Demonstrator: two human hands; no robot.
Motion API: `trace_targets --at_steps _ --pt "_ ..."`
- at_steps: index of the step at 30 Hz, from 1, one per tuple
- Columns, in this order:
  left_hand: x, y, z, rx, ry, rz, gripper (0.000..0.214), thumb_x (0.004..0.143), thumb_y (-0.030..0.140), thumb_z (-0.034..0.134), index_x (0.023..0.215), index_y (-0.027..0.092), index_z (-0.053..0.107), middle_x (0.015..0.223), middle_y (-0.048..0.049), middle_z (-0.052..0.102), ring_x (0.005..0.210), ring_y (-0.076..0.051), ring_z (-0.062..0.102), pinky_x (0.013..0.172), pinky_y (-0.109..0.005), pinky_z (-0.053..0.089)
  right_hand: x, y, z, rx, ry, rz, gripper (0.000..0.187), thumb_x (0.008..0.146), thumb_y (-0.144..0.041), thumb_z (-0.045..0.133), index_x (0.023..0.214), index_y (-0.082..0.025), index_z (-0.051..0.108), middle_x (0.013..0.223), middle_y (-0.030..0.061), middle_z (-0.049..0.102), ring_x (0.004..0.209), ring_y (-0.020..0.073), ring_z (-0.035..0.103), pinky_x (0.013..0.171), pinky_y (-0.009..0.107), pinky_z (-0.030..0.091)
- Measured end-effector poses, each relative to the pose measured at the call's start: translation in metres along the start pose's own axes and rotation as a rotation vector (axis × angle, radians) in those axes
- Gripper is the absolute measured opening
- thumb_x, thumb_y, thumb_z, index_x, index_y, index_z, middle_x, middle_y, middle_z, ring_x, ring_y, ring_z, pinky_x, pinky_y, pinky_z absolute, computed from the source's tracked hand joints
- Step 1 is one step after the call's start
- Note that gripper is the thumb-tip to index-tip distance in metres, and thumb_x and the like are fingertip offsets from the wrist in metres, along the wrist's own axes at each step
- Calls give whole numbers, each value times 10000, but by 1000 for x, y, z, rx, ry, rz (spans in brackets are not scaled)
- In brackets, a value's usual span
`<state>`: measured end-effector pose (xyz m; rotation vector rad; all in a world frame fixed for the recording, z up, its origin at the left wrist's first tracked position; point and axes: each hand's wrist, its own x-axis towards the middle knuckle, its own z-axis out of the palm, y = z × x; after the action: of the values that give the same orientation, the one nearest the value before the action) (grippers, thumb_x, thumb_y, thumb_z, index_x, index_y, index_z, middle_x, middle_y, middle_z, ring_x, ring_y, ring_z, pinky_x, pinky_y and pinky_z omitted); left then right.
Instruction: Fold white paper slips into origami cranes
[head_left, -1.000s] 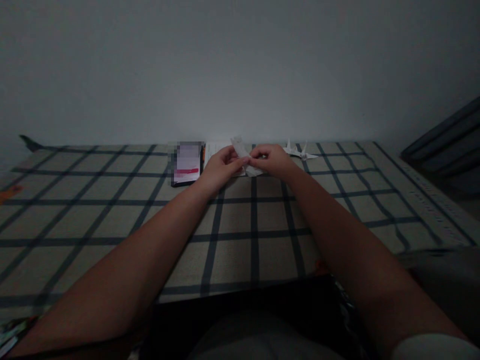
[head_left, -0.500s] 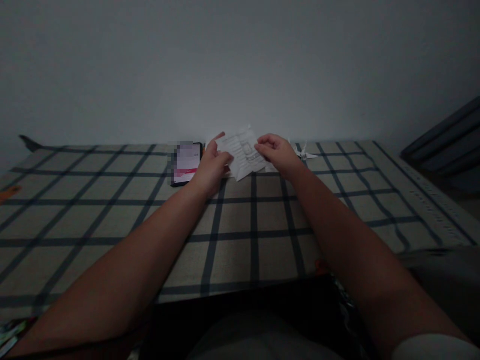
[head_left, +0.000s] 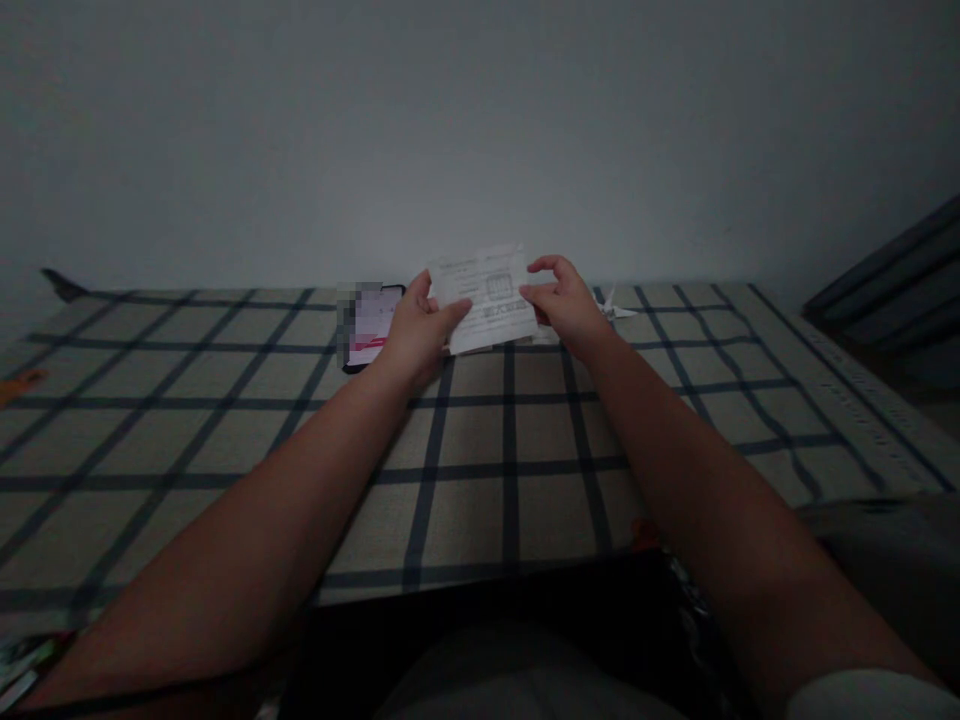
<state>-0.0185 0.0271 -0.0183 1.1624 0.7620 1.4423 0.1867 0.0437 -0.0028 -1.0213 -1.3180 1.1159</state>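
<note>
A printed sheet of paper [head_left: 489, 300], roughly square, is raised a little off the table between both hands. My left hand [head_left: 424, 325] grips its left side, the thumb lying across the printed face and the fingers behind. At the right edge, my right hand [head_left: 561, 302] pinches the paper between thumb and fingers. Just right of that hand a folded white paper crane [head_left: 615, 306] sits on the cloth. More pale paper [head_left: 544, 336] shows partly from under the held sheet, mostly hidden.
A checked tablecloth [head_left: 472, 430] covers the table, which meets a bare wall [head_left: 480, 130]. Left of my left hand lies a phone [head_left: 375, 325] with a lit screen. An orange object [head_left: 21, 385] is at the far left edge. Dark folded fabric [head_left: 900, 300] is at the right.
The paper has turned from a tilted diamond to nearly level, its print now facing me more squarely. My left thumb has slid further over it; the right hand has shifted slightly right.
</note>
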Motion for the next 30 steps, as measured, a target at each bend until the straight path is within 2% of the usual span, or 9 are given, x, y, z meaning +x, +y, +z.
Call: trace_targets --at_steps 4,6,8,10,13,17,20,26,30 --pt "0 3 -1 -46 -7 -76 443 749 86 765 1178 157 679 1239 -147 807 1246 -341 751 1116 -543 592 -3 -5 -2 -66 -50 -6 66 838 -166 658 892 -197 681 669 -34 614 641 117 607 618 242 494" --pt "0 6 -1 -58 15 -138 385 757 65 735 1131 149 703 1221 -143 813 1228 -330 759 1103 -512 608 -4 -6 -4 -60 -105 21 144 812 -155 645 887 -166 767 728 10 671 719 138 645 679 264 538" --pt "0 11 -1 -71 49 -204 378 769 41 710 1129 158 717 1212 -123 816 1211 -305 765 1071 -455 634 -4 -5 -6 -9 -188 40 255 764 -135 645 949 -166 818 923 60 770 867 176 704 773 298 587" --pt "0 16 0 -89 90 -259 405 783 16 681 1154 172 724 1209 -98 817 1197 -269 769 1022 -369 656 -4 -3 -8 25 -263 28 328 717 -120 674 996 -182 834 1140 79 798 995 203 726 829 315 610" --pt "0 21 1 -124 137 -313 419 796 1 641 1167 175 729 1206 -76 810 1202 -236 762 959 -279 671 -5 0 -8 0 -307 -19 337 706 -150 767 1033 -199 833 1164 69 801 983 188 732 795 285 607" --pt "1 20 1 -170 166 -349 287 825 33 634 1056 166 741 1192 -85 811 1259 -249 742 1011 -276 666 -5 2 -7 -33 -279 -60 262 714 -300 891 941 -198 811 977 46 797 913 169 721 754 263 595" --pt "4 15 -2 -214 113 -360 228 845 33 627 1003 148 744 1240 -107 807 1314 -258 721 1073 -260 636 -3 4 -8 -52 -210 -82 299 765 -446 886 908 -198 801 923 45 788 892 167 714 777 279 604" --pt "13 8 -8 -197 11 -348 322 861 32 637 1138 135 764 1278 -138 797 1395 -291 671 1093 -285 632 0 8 -12 -104 -149 -136 366 776 -530 899 786 -188 768 824 34 745 826 159 704 799 295 610" --pt "7 10 -7 -131 -6 -362 272 914 222 686 1168 159 761 1245 -134 809 1263 -306 752 984 -333 681 2 10 -9 -87 -95 -115 452 745 -608 905 797 -189 742 829 37 738 798 161 722 769 294 628"
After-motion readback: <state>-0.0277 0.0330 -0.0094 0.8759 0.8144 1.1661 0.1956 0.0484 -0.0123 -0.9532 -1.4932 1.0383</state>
